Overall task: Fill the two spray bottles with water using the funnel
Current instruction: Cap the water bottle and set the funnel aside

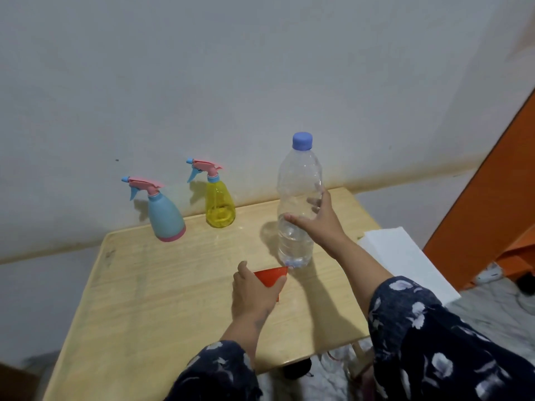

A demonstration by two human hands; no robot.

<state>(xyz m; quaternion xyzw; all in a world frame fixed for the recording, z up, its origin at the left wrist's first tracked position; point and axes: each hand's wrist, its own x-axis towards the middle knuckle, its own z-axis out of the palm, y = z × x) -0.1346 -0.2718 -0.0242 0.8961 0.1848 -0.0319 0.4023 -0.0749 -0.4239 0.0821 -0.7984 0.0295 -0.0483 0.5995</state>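
Note:
Two spray bottles stand at the back of the wooden table [150,299], both with pink and blue trigger heads screwed on: a blue spray bottle [166,217] at the left and a yellow see-through spray bottle [220,204] to its right. A tall clear water bottle [296,227] with a blue cap stands right of centre, roughly half full. My right hand [321,219] is around its middle, thumb in front and fingers behind. My left hand [254,293] grips a red funnel [272,276] just above the table, in front of the water bottle.
A stack of white paper [405,256] lies off the table's right edge. An orange panel [486,204] leans at the far right. The table's back edge meets a pale wall. Crumpled cloth [333,380] lies below the front edge.

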